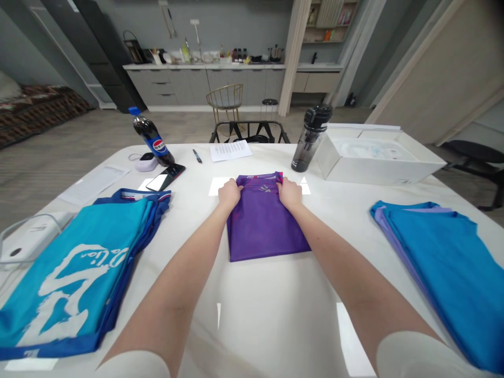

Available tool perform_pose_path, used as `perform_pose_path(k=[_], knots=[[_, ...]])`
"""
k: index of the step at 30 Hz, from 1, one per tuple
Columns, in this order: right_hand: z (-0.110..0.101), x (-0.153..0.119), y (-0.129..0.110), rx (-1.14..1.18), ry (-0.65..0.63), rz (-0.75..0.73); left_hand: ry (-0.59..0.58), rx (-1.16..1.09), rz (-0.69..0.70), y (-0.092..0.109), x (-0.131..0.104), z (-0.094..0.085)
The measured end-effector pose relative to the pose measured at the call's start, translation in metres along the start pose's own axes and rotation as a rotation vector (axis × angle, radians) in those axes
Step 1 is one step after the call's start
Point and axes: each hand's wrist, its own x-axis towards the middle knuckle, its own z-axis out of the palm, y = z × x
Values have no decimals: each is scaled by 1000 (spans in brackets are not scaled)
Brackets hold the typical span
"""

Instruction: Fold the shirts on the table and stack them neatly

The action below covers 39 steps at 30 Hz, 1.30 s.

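Head view, folded pale-printed purple shirt (266, 228), left hand (230, 195) and right hand (290, 193) pinching sides

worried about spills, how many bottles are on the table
2: a cola bottle beside the phone, and a dark drinking bottle beside the white box, which could hide others.

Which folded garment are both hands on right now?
The purple garment: the left hand and right hand grip its far end, one at each side. The turquoise-topped pile at left and the blue-topped pile at right lie untouched.
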Motion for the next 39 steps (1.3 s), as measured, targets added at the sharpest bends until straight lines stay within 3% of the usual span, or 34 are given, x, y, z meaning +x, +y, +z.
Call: perform_pose_path(k=[5, 8, 10, 12, 14, 16, 18, 22, 29, 35, 39], knots=[[-8, -53, 4, 19, 1, -18, 19, -4, 22, -14, -52, -1], [-15, -87, 5, 65, 122, -22, 186, 2, 80, -19, -91, -4], [-19, -106, 4, 79, 206, -130, 343, 21, 192, -16, -118, -5], [-20, -123, 3, 67, 139, -321, 394, 42, 337, -9, -143, -2], [-19, -138, 4, 47, -21, -419, 305, 52, 423, -1, -168, 7], [-16, -153, 9, 38, -123, -384, 165, 51, 448, 4, -190, 18], [-14, -172, 16, 31, -136, -310, 66, 46, 468, 4, -211, 27], [-19, -222, 28, 5, -92, -234, 35, 51, 529, -10, -247, 33], [-46, -304, 50, 15, 42, -101, -65, 43, 779, -46, -297, 13], [-59, -323, 65, 90, -49, -163, -18, 159, 764, -58, -316, -5], [-70, -339, 73, 197, -167, -217, -82, 172, 804, -68, -331, -19]])
